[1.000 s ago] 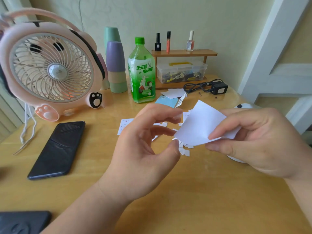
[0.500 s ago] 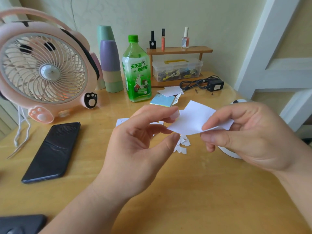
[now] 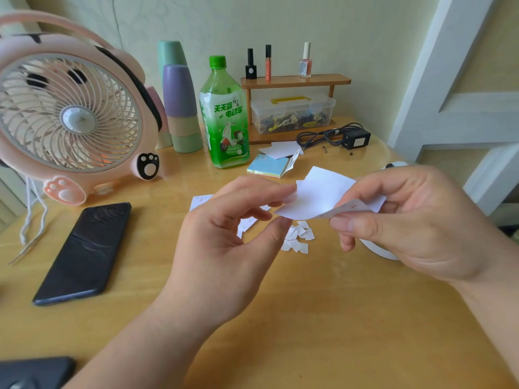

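I hold a small white paper (image 3: 317,195) above the wooden table (image 3: 337,332). My right hand (image 3: 415,226) pinches its right side between thumb and fingers, and the lower edge curls up there. My left hand (image 3: 224,248) is at the paper's left edge. Its index fingertip is on the edge and its thumb tip lies just under the lower left corner. Several small white paper scraps (image 3: 297,238) lie on the table below the paper. A white printed sheet (image 3: 200,200) lies partly hidden behind my left hand.
A pink fan (image 3: 70,116) and black phone (image 3: 84,254) are at left. Stacked cups (image 3: 179,108), a green bottle (image 3: 224,119), a note pad (image 3: 268,165), a wooden shelf (image 3: 295,80), a plastic box (image 3: 292,110) and a black adapter (image 3: 356,138) stand behind.
Both hands and the paper have stayed together with the same grip. The paper's lower right edge now curls up more under my right fingers. My view has shifted slightly.
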Motion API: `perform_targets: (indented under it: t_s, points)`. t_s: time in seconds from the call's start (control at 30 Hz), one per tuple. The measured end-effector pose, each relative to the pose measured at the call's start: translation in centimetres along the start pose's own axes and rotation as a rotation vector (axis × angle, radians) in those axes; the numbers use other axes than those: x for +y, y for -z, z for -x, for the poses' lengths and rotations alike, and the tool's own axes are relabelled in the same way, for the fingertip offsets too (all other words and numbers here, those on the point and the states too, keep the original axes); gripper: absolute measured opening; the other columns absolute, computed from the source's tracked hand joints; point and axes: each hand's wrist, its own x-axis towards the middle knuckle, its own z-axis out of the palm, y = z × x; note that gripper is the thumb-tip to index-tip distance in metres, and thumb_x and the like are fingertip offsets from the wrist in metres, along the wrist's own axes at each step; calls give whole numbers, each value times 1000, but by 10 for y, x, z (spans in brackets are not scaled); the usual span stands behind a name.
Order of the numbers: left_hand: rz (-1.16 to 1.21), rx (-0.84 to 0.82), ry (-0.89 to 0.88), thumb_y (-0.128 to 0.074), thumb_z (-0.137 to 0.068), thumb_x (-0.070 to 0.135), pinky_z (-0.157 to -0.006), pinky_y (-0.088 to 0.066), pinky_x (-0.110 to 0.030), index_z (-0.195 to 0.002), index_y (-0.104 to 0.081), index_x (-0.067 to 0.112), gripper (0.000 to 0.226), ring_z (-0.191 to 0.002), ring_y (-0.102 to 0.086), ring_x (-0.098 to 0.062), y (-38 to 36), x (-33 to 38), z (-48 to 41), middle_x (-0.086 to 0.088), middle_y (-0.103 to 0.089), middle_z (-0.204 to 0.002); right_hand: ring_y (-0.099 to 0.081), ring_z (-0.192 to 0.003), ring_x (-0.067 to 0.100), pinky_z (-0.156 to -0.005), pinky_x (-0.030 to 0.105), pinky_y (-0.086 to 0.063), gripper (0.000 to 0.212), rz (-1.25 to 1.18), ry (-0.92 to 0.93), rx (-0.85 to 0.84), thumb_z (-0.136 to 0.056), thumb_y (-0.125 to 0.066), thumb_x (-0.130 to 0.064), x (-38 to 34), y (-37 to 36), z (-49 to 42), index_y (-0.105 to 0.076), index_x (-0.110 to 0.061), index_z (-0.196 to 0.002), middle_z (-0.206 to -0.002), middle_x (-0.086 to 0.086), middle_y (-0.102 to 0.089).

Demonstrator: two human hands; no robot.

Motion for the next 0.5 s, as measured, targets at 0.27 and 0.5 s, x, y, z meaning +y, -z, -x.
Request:
perform_targets:
  t_s: [0.27,0.5]
  points:
    - [-54,1,1,-71,-85,0,-78,-47,-28,-108,-75,19,30,-98,-66,-30,0,2,0,-1,-73,-102,-66,-58,20,-61,22,-54,6,-24,-2,13,-71,-83,-12,1,-1,0,-80,-16,-74,-62,8,-70]
    - [-67,13,4,-72,-87,4,-77,-48,-25,-104,-77,18,22,-90,-66,-26,-2,3,1,1,-72,-96,-67,-60,22,-63,25,-55,16,-32,-6,-3,-68,-89,-24,3,1,0,-79,-15,-77,-64,11,-70]
